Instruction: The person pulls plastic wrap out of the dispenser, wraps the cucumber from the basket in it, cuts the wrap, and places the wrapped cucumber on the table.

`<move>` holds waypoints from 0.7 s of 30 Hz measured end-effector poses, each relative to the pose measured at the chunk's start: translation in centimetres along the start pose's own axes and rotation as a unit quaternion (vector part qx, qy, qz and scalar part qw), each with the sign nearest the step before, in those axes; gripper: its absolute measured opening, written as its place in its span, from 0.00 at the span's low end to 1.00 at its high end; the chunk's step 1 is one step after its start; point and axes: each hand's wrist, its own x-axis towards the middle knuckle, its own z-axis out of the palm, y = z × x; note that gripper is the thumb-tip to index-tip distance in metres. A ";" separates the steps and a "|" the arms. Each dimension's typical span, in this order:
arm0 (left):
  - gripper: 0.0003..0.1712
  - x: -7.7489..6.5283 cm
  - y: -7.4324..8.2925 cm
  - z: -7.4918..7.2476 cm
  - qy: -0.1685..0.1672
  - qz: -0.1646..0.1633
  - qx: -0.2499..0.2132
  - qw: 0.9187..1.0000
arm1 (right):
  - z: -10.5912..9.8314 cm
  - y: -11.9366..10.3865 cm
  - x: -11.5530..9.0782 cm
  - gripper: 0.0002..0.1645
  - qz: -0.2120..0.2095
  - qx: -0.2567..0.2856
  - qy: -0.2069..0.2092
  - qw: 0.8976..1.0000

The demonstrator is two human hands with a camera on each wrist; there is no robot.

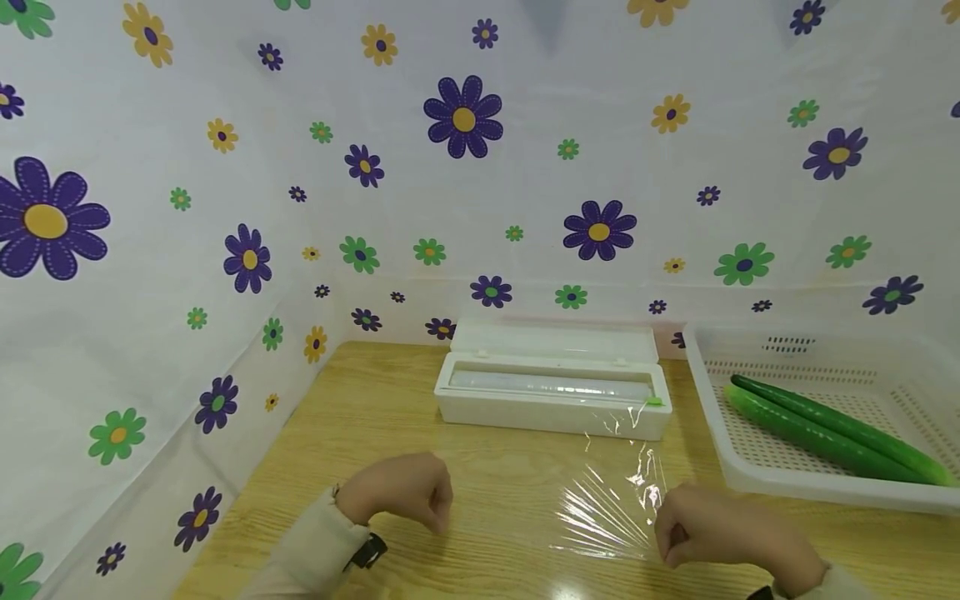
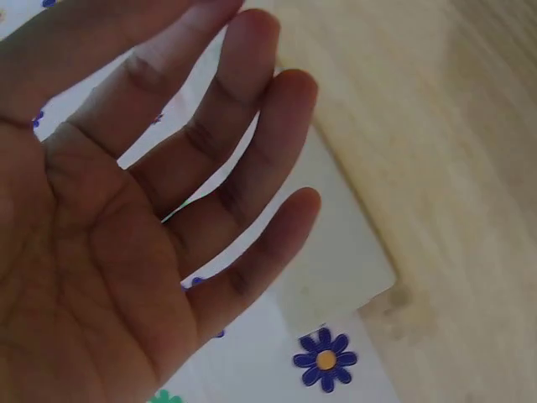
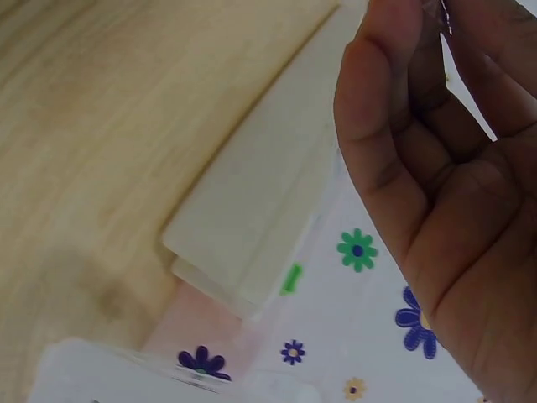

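Observation:
A white cling film dispenser (image 1: 547, 417) stands on the wooden table with its lid up. Inside lies a roll of film (image 1: 551, 384), and a green slider (image 1: 654, 401) sits at the right end. A clear sheet of cling film (image 1: 600, 517) stretches from the box toward the person, showing mostly by its glare and creases. My right hand (image 1: 716, 529) pinches its near right corner between thumb and fingers. On the other side my left hand (image 1: 401, 490) pinches with thumb and forefinger at the near left; the film there hardly shows. In the left wrist view the other fingers (image 2: 281, 134) are loosely bent.
To the right, a white perforated basket (image 1: 716, 442) holds two green cucumbers (image 1: 825, 429). A white cloth with printed flowers (image 1: 465, 208) hangs behind the table and along its left side, close behind the dispenser.

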 end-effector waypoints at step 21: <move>0.11 0.7 -1.2 3.4 0.025 0.006 0.072 0.997 | 2.7 1.4 0.7 0.09 0.039 -0.020 -0.013 0.999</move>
